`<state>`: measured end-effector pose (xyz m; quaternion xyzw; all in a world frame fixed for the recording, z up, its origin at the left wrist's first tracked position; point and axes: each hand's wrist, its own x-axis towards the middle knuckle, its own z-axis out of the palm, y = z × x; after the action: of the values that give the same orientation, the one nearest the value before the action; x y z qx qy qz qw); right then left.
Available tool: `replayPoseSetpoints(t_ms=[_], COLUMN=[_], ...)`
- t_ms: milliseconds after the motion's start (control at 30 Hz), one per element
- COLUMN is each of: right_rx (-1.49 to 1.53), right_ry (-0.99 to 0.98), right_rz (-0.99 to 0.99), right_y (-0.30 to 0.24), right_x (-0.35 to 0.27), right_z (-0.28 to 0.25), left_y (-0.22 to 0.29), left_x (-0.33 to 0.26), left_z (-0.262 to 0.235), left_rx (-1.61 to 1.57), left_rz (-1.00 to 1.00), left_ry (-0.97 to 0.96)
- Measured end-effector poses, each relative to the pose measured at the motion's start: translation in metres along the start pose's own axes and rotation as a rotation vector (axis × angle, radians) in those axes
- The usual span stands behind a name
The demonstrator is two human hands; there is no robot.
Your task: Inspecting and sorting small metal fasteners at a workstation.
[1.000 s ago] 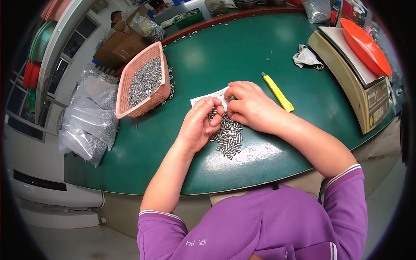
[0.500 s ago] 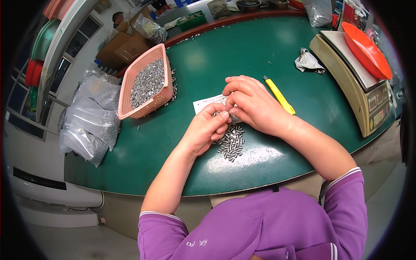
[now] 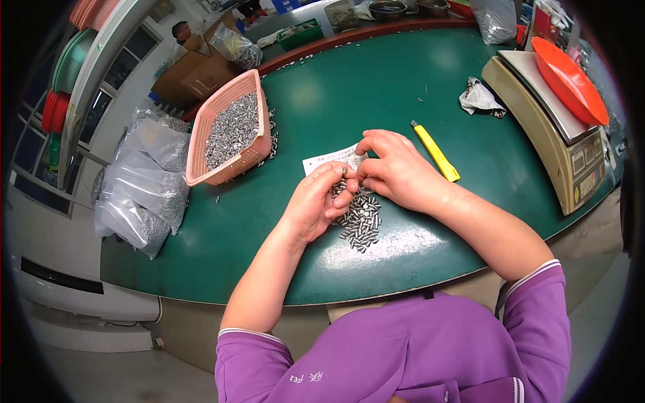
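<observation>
Green and smooth, the rounded worktable (image 3: 376, 87) fills most of the view, its surface glossy enough to throw a pale glare near the front edge. On the right stands a beige boxy scale (image 3: 544, 127) bearing a shallow orange tray (image 3: 568, 79); on the left, crumpled clear plastic bags (image 3: 141, 188) of metal parts slump off the table's edge beside a pink lattice basket (image 3: 232, 131), which looks well filled with small grey parts, so much of the stock seems unsorted. A yellow utility knife (image 3: 435, 151) lies just beside the right hand (image 3: 396, 171). Both hands meet over a white paper slip (image 3: 329, 160) and a loose pile of small metal pins (image 3: 359, 221), short, shiny and cylindrical. The left hand (image 3: 316, 205) pinches what appears to be a few pins at its fingertips; the right hand's fingers curl in to the same spot, though whether they clasp anything I cannot tell.
</observation>
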<state>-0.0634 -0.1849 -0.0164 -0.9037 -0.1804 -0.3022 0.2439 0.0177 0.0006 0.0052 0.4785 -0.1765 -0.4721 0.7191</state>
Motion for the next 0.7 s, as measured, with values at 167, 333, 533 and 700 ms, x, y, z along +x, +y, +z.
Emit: replayPoseSetpoints(t_ms=[167,333,533,700], right_rx=[-0.002,-0.009,0.017,0.052], right_ry=[-0.009,-0.047,-0.044,-0.061], right_rz=[0.000,0.025,0.037,0.063], right_y=[-0.0012,0.0007,-0.0019,-0.0008], right_x=[0.0002,-0.0001,0.0000,-0.0008], right_z=[-0.0005,0.0023,0.0024,0.0040], left_y=[0.0003,-0.0005,-0.0013,-0.0011], left_x=[0.0002,0.0006,0.0014,0.0018], left_z=[-0.0019,0.0012,-0.0012,-0.0007], left_rx=[-0.001,-0.014,-0.012,-0.014], left_rz=[-0.005,0.052,0.076,0.080], left_ry=[0.003,0.014,0.047,0.065])
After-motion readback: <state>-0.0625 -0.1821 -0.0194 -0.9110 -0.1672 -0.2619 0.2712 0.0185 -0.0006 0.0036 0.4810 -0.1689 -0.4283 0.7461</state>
